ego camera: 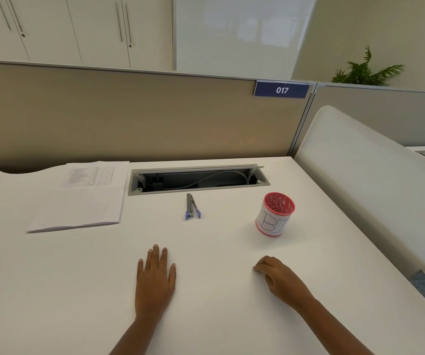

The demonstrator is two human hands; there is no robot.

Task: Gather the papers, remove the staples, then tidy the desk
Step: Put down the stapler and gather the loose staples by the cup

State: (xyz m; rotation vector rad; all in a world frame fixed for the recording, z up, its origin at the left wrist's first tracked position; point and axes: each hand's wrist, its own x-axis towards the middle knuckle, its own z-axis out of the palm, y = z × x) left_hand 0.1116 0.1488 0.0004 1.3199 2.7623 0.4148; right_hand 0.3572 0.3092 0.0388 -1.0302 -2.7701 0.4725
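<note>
Head view shows a white desk [78, 290] filling the lower two thirds of the frame, with both bare hands resting on its surface near the bottom. At lower centre, the left hand [155, 280] lies flat, palm down, fingers extended and slightly spread, grasping nothing. At lower right, the right hand [279, 279] rests with fingers curled loosely under toward the desk; it grips nothing visible. At centre left, a stack of papers [83, 201] lies flat on the desk, edges aligned, with a printed table on the upper part of the top sheet. At frame centre, a staple remover [192, 206], metal with blue grips at its near end, lies lengthwise, well apart from both hands and from the papers. Just above it, a recessed cable tray [198, 178] sits open in the desk, with a grey cable inside. At centre right, a red cup [275, 215] stands upright, wrapped in a white label with handwritten blue letters; its contents cannot be determined. A beige partition [129, 119] runs behind the desk and carries a blue number plate [281, 90] reading 017 at upper right.
</note>
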